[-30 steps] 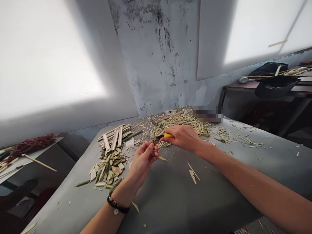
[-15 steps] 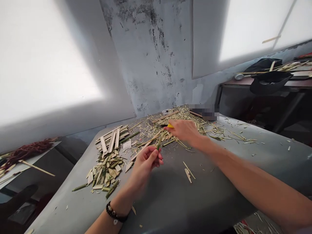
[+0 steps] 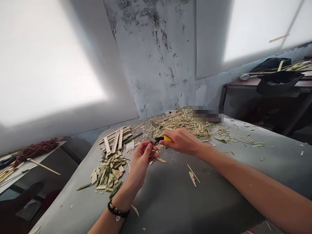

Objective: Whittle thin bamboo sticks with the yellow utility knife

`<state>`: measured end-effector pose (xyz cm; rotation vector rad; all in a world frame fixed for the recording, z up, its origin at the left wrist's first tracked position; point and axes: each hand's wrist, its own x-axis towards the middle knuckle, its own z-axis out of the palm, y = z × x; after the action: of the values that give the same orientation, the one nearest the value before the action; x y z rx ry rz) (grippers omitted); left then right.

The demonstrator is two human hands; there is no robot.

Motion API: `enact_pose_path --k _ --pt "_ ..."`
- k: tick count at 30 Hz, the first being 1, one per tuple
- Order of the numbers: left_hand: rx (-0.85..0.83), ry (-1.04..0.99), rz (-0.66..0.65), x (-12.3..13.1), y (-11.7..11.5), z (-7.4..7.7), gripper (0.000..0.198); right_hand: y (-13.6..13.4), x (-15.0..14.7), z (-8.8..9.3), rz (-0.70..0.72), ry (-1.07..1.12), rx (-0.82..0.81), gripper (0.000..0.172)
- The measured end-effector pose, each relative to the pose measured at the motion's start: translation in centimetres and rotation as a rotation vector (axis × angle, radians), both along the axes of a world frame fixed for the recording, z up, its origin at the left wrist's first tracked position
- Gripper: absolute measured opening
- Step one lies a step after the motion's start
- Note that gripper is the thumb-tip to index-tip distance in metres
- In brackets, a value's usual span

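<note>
My right hand grips a yellow-handled knife whose dark blade points left. My left hand pinches a short green bamboo strip just in front of the blade tip. Both hands hover over the grey table. A black bead bracelet circles my left wrist. A heap of cut bamboo chips lies to the left of my left hand, with longer flat slats behind it.
Thin bamboo shavings cover the far part of the table. Two slivers lie near my right forearm. A dark side table with black items stands at the right. A lower surface with reddish strands and sticks lies at the left.
Half a second ago my right hand was out over the shavings with the knife. It has come back to my left hand, and the blade again sits at the strip.
</note>
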<state>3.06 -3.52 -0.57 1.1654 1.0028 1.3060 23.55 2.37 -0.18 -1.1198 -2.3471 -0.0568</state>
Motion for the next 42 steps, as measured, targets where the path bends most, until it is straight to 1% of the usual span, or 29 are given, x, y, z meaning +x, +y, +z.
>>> enact_pose_path --k 2,5,9,14,15,16,17,19,20,21,22,23,25,27,29,33,36,38,39,40,42 --pt "0.03 0.027 0.019 0.1 -0.1 -0.1 0.037 -0.2 -0.4 -0.1 -0.007 -0.083 0.016 0.059" --pt "0.058 0.06 0.037 0.3 -0.2 -0.1 0.038 -0.1 -0.3 -0.1 -0.084 -0.164 0.062 0.065" --pt "-0.01 0.0 0.028 0.3 0.3 0.1 0.04 0.1 -0.3 0.1 -0.146 -0.201 0.113 0.073" --pt "-0.036 -0.07 0.017 0.0 0.7 0.5 0.045 0.4 -0.8 0.6 -0.154 -0.225 0.127 0.072" --pt "-0.039 -0.073 0.018 0.1 0.5 0.4 0.046 0.8 -0.6 0.9 -0.182 -0.227 0.12 0.071" --pt "-0.046 -0.066 0.007 0.2 0.3 0.2 0.047 1.2 0.0 1.2 -0.25 -0.216 0.1 0.07" --pt "-0.058 -0.054 -0.015 0.4 0.0 -0.1 0.047 1.7 0.8 1.5 -0.353 -0.193 0.082 0.069" --pt "-0.084 -0.016 -0.095 0.9 -0.7 -0.6 0.046 2.9 3.0 2.1 -0.682 -0.106 0.004 0.069" --pt "-0.103 -0.012 -0.124 1.2 -0.9 -0.8 0.045 3.4 4.2 2.3 -0.811 -0.063 0.014 0.068" --pt "-0.098 -0.023 -0.125 1.5 -1.1 -1.0 0.045 3.9 5.2 2.4 -0.873 -0.045 0.022 0.067" --pt "-0.086 -0.031 -0.119 1.8 -1.2 -1.1 0.044 4.2 6.0 2.3 -0.896 -0.036 0.027 0.066" --pt "-0.072 -0.036 -0.104 1.9 -1.2 -1.1 0.044 4.5 6.5 2.2 -0.863 -0.035 -0.005 0.065" --pt "-0.047 -0.028 -0.062 1.8 -1.1 -1.0 0.043 4.6 6.6 1.9 -0.744 -0.054 -0.076 0.065" --pt "-0.034 -0.011 -0.012 1.4 -1.0 -0.8 0.042 4.5 5.7 1.6 -0.635 -0.102 -0.152 0.065" --pt "-0.019 -0.003 0.039 0.8 -0.9 -0.6 0.04 4.0 4.5 1.7 -0.557 -0.17 -0.215 0.065" --pt "-0.001 -0.007 0.097 0.2 -0.8 -0.4 0.038 2.5 2.3 2.1 -0.404 -0.287 -0.296 0.059" --pt "0.005 -0.011 0.101 0.3 -0.9 -0.3 0.039 0.8 1.8 1.9 -0.317 -0.349 -0.305 0.049" --pt "0.017 -0.011 0.101 0.3 -0.9 -0.2 0.04 -0.7 2.2 1.1 -0.265 -0.354 -0.254 0.042" --pt "0.026 -0.01 0.103 0.3 -0.9 -0.2 0.039 -1.7 2.7 0.5 -0.235 -0.333 -0.194 0.039" --pt "0.036 -0.009 0.105 0.3 -0.9 -0.1 0.039 -2.9 3.2 -0.3 -0.205 -0.283 -0.108 0.038" --pt "0.066 -0.003 0.11 0.2 -0.9 0.0 0.038 -6.0 4.1 -2.2 -0.089 -0.127 0.092 0.04"
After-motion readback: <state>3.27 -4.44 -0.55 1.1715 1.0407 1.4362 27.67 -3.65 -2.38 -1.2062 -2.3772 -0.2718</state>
